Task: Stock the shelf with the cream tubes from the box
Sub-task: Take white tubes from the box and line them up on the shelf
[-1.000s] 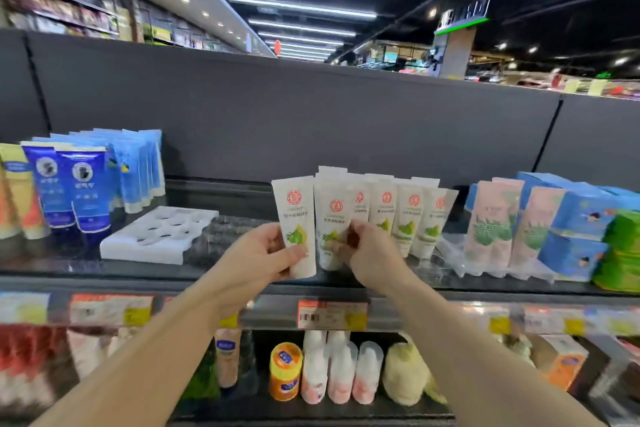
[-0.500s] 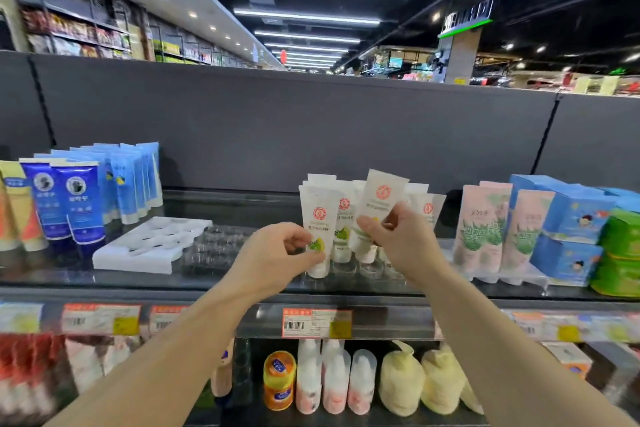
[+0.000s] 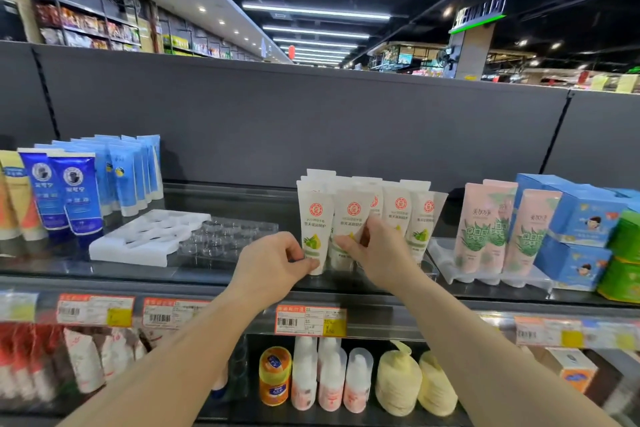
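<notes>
Several white cream tubes with red round logos and green fruit prints stand cap-down in a cluster [image 3: 401,215] on the dark top shelf [image 3: 242,274]. My left hand [image 3: 273,262] pinches the lower part of the front-left tube [image 3: 316,225]. My right hand [image 3: 375,253] grips the tube beside it [image 3: 351,218] near its middle; both tubes stand upright at the shelf's front. The box is not in view.
An empty white foam tray [image 3: 145,236] and a clear plastic tray [image 3: 228,236] lie left of the tubes. Blue tubes [image 3: 79,187] stand at far left, pink tubes [image 3: 498,229] and blue boxes [image 3: 581,229] at right. Bottles [image 3: 329,374] fill the lower shelf.
My right hand lowered its tilted tube from above the cluster down into the front row. My left hand slid right with its tube, closing up against the cluster.
</notes>
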### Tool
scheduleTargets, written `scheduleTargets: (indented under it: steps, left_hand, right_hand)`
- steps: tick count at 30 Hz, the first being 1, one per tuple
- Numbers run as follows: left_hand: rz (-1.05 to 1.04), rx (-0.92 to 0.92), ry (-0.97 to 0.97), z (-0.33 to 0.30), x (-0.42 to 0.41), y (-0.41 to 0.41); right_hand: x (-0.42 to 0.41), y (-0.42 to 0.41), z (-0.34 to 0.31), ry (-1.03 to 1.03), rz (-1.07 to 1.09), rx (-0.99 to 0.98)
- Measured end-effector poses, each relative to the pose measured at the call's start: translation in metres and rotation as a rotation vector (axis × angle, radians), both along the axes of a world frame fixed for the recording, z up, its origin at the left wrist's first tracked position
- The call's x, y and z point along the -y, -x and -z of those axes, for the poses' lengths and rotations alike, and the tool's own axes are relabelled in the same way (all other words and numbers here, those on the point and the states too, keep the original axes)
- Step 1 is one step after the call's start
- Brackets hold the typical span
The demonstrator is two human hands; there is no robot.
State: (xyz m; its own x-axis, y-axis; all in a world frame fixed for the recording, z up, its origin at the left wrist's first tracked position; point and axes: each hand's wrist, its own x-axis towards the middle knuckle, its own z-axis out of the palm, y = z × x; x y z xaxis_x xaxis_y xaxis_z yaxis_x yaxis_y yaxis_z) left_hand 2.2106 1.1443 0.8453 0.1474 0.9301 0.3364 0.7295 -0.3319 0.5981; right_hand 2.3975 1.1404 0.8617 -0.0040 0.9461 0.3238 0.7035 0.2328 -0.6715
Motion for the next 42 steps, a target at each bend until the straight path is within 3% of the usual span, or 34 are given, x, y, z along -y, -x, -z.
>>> scheduleTargets:
  steps: [7, 25, 31, 39, 42]
  left_hand:
    - [0.029, 0.319, 0.065, -0.008, -0.002, -0.011]
    - [-0.019, 0.248, 0.088, -0.011, -0.001, -0.017]
    - [0.006, 0.216, 0.113, -0.016, 0.012, -0.003]
    - [-0.030, 0.080, 0.026, -0.016, 0.072, 0.091]
    - [-0.087, -0.057, -0.033, -0.004, 0.102, 0.169]
  right_hand:
    - [0.001, 0.002, -0.006, 0.029, -0.039, 0.072]
    - [0.000, 0.006, 0.007, 0.098, 0.042, -0.035]
    - [0.031, 0.010, 0.009, -0.039, 0.171, -0.189]
    - [0.080, 0.104, 0.014, -0.187, 0.286, -0.139]
    - [0.095, 0.182, 0.030, -0.178, 0.210, 0.024]
